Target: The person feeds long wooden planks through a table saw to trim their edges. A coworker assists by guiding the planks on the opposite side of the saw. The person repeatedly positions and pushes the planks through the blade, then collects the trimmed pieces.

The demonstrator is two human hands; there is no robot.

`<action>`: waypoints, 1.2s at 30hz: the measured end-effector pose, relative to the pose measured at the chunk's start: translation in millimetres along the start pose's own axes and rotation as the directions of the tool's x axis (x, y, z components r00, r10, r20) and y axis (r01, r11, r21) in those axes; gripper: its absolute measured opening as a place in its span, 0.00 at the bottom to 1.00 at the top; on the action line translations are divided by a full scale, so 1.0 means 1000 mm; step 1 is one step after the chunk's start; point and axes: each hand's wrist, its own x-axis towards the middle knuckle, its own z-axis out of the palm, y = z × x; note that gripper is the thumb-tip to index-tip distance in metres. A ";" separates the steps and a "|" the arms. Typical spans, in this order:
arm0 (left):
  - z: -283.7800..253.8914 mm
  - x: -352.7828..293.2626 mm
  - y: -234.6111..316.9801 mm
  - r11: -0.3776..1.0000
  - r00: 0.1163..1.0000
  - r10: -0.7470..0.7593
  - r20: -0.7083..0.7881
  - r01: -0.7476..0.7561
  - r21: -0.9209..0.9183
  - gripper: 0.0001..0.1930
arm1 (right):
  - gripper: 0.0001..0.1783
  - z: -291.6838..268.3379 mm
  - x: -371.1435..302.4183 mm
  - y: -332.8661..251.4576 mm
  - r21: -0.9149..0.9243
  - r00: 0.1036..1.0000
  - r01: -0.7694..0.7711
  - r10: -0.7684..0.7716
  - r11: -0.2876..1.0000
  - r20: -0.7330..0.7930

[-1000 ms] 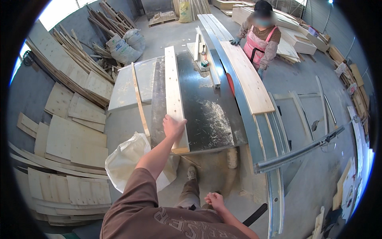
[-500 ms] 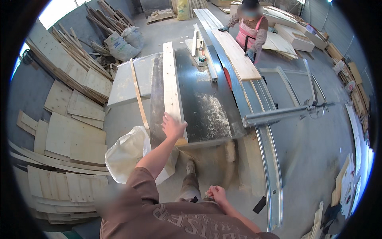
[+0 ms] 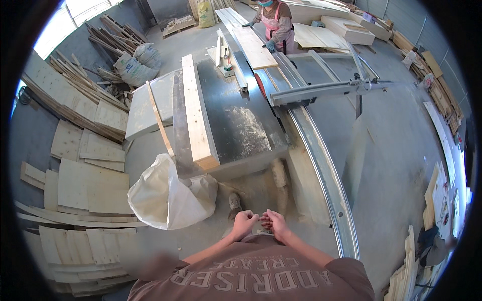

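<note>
My left hand (image 3: pixel 244 223) and my right hand (image 3: pixel 275 224) are close together in front of my body, fingers curled in. Whatever they hold, if anything, is too small to make out. Beyond them a thick stack of pale planks (image 3: pixel 197 108) lies lengthwise on the dark saw table (image 3: pixel 236 115), touched by neither hand. At the far side a co-worker in a pink apron (image 3: pixel 273 24) has gloved hands on a wide board (image 3: pixel 256 47), which rests on the sliding carriage beside the red blade guard (image 3: pixel 260 85).
A white sack (image 3: pixel 163 198) stands open at the table's near left corner. A thin wood strip (image 3: pixel 159 118) leans there. The metal rail (image 3: pixel 321 170) and crossbar (image 3: pixel 321 93) run along the right. Stacked panels (image 3: pixel 85 185) line the left wall. A tape measure (image 3: pixel 228 67) sits on the table.
My left hand has let go of the planks and come back beside my right hand. The view has shifted, so the table and co-worker appear farther left and higher.
</note>
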 end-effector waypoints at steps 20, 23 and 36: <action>0.074 -0.036 -0.007 0.980 0.968 0.192 0.160 -0.197 0.013 0.24 | 0.22 -0.031 -0.039 0.016 0.060 0.962 0.102 -0.114 0.993 0.248; 0.078 -0.038 -0.001 0.979 0.962 0.203 0.181 -0.203 -0.020 0.24 | 0.22 -0.034 -0.044 0.013 0.083 0.965 0.103 -0.119 0.991 0.234; 0.081 -0.046 0.003 0.982 0.961 0.189 0.203 -0.189 -0.017 0.26 | 0.25 -0.040 -0.049 0.014 0.168 0.950 0.072 -0.118 0.983 0.288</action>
